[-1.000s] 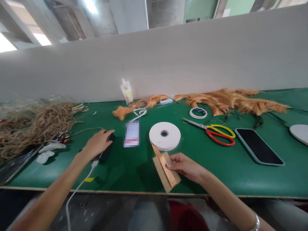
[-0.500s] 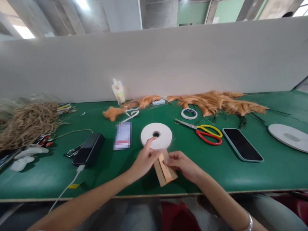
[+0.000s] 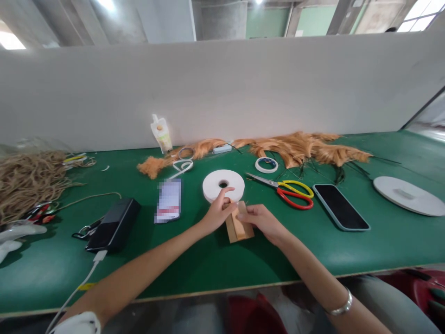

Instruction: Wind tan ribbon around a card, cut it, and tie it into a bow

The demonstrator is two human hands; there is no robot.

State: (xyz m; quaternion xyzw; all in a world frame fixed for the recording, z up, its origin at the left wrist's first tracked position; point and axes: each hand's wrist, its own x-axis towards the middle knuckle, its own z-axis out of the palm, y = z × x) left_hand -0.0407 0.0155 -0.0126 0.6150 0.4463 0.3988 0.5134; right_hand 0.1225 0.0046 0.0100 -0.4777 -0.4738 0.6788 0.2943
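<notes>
"What are the hands doing?"

"The right hand (image 3: 266, 223) is pinching the flat brown cardboard rectangle (image 3: 231, 230), its thumb seemingly keeping the narrow pale-orange strip (image 3: 239, 228) flat; the left hand (image 3: 218, 213) is reaching to the top edge, but I can't tell whether it's gripping"

"Beyond them?"

"The thick white disc-shaped roll (image 3: 212, 184) is lying just past the left hand, probably for easy reach; the red-and-yellow-handled metal scissors (image 3: 275, 183) are resting beyond the right hand"

Grey partition (image 3: 222, 93) behind a green tabletop (image 3: 208, 273) — bright paned window (image 3: 420, 17) upper right.
</notes>
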